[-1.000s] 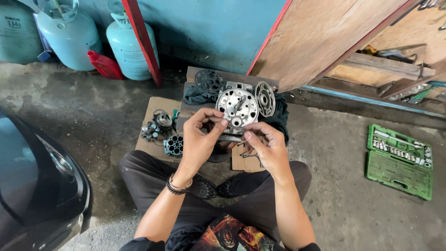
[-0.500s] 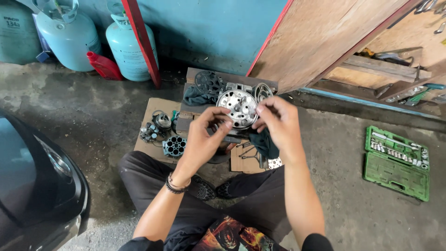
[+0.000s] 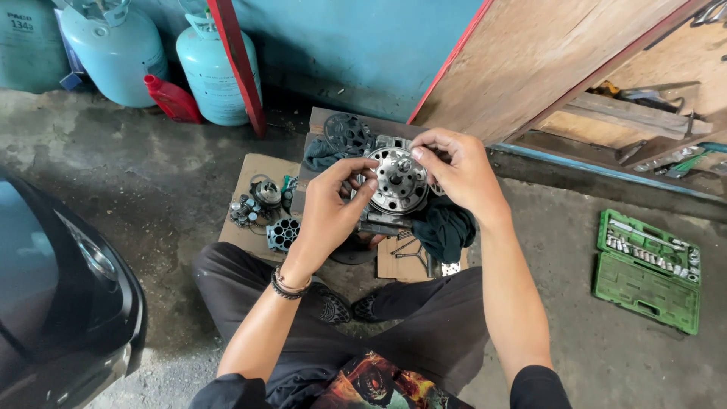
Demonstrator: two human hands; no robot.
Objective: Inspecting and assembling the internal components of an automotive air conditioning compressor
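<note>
I sit on the concrete floor with a round silver metal machine part [image 3: 398,182] held up in front of me. My left hand [image 3: 330,208] grips its lower left side, thumb and fingers on the rim. My right hand [image 3: 457,173] reaches over its upper right edge, fingertips pinched at the top of the disc. A dark green rag [image 3: 445,227] hangs under my right wrist. Beneath lie a sheet of cardboard [image 3: 254,173] and a wooden board [image 3: 322,121].
Small metal parts [image 3: 257,204] and a cylinder block with holes [image 3: 284,233] lie on the cardboard. A dark round plate [image 3: 347,133] sits on the board. An open green socket set [image 3: 647,269] lies right. Two pale gas cylinders [image 3: 216,68] stand behind. A dark car [image 3: 53,295] is left.
My right hand rose from below the part to its upper right edge and now pinches at its top. My left hand stays on the left side.
</note>
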